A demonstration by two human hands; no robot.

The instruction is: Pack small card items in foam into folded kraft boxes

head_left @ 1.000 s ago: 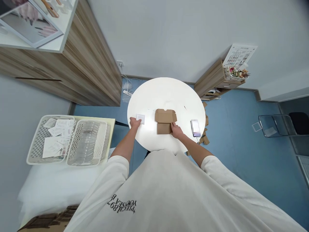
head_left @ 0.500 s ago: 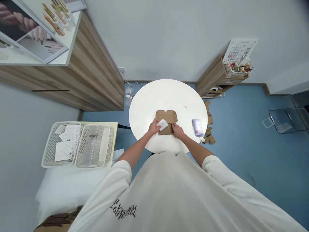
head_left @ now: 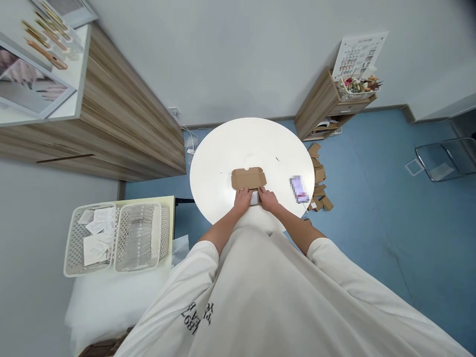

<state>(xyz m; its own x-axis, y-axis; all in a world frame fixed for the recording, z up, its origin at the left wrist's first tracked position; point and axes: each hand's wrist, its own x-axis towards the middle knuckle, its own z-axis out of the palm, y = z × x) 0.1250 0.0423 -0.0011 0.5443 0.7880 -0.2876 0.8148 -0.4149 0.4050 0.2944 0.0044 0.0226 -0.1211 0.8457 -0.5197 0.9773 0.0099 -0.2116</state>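
Note:
A brown cardboard box [head_left: 247, 178] lies opened out on the round white table [head_left: 219, 144], its flap folded away from me. In its near part a white packet [head_left: 255, 198] shows between my hands. My left hand [head_left: 243, 200] is closed over the left side of the near part, fingertips at the fold. On the right side, my right hand [head_left: 268, 199] grips the box the same way, thumb side toward the packet. The hands cover both ends of the near part, and the fingers' undersides are hidden.
A blurred phone [head_left: 299, 189] lies at the table's right, and a small dark sliver [head_left: 277, 159] farther back. Flattened cardboard boxes [head_left: 319, 173] sit on the floor. Left of me, a basket of cards [head_left: 89, 243] and a basket of clear plastic cases [head_left: 138, 238] stand together.
The white packet has gone from my left hand's raised grasp down into the box's near part. My left hand has moved right and down onto the box. The view has shifted slightly.

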